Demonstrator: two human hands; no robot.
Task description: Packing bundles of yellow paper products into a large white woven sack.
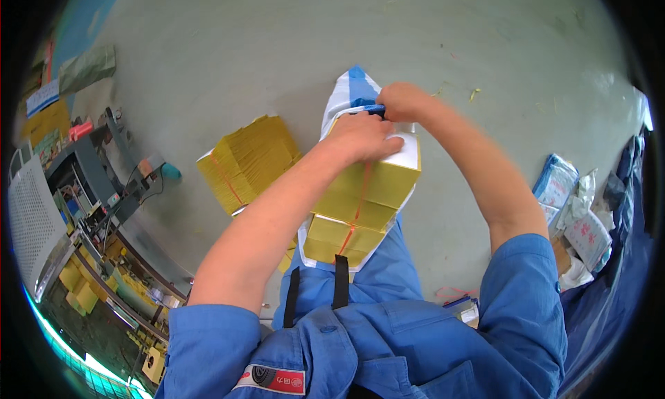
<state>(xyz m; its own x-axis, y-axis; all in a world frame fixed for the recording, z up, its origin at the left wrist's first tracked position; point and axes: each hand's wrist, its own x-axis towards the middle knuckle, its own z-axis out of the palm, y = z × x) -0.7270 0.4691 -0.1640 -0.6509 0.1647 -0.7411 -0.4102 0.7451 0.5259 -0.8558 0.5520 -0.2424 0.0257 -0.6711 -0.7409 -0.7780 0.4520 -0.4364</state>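
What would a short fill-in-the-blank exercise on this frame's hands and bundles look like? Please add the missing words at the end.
1. The left hand is nearer the person's torso than the ____ hand.
2. The bundle beneath the left hand has sides that are mostly ____ in colour.
3. A second bundle lies to the ____ of that one.
4. Both of the person's sleeves are ____.

Missing words: right; yellow; left; blue.

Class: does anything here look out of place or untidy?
Yes, mildly: small yellow scraps lie like litter on the grey floor, right of the right hand. Also, the left yellow stack has ragged, uneven layers, unlike the smoother-sided bundle under the left hand.
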